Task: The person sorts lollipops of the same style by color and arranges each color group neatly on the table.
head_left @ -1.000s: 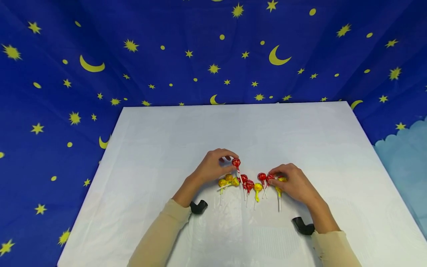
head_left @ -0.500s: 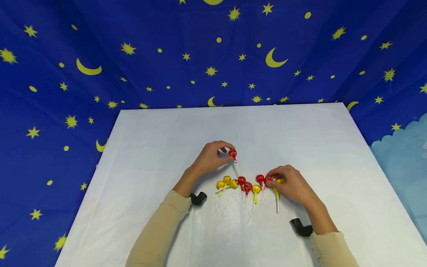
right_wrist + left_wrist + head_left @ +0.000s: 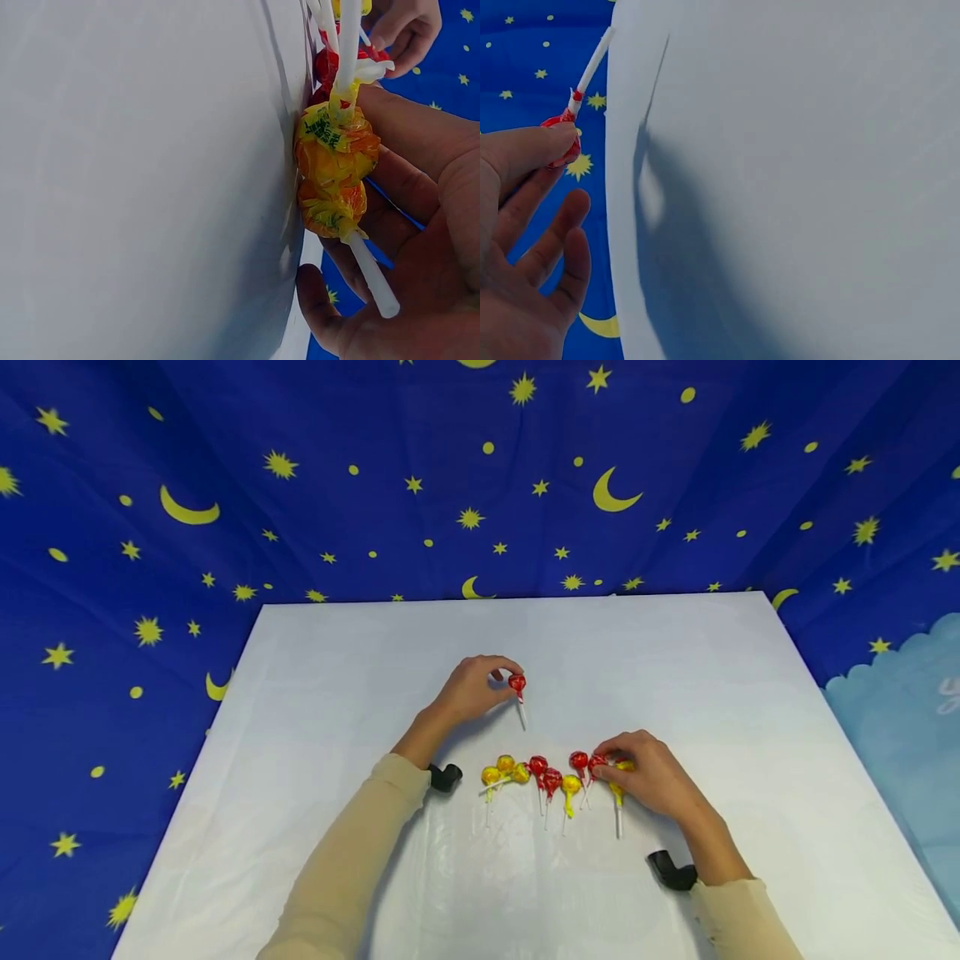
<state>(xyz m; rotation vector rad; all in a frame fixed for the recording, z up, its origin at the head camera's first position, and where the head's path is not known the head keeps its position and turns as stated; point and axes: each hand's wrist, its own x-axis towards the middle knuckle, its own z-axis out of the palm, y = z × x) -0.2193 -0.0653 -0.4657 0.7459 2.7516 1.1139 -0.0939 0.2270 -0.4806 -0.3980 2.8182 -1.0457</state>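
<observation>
Above the table, my left hand point(image 3: 471, 689) pinches a red lollipop point(image 3: 517, 683) by its wrapped head between thumb and fingertips. In the left wrist view that lollipop point(image 3: 576, 96) has its white stick pointing up and away. My right hand point(image 3: 651, 770) has thumb and fingertips around a red lollipop point(image 3: 597, 764) in the row. Two yellow-orange lollipops point(image 3: 334, 150) lie by the right palm in the right wrist view. Left of that hand are another red lollipop point(image 3: 578, 761), a yellow one point(image 3: 571, 785), two red ones point(image 3: 552, 779) and several yellow ones point(image 3: 506, 765).
A white-covered table point(image 3: 375, 668) stands before a blue curtain point(image 3: 337, 427) with yellow stars and moons. Black curved pieces are at both wrists, one by the left point(image 3: 447, 778) and one by the right point(image 3: 670, 870).
My left hand has moved up and slightly left with the red lollipop, away from the row. My right hand stays at the row's right end.
</observation>
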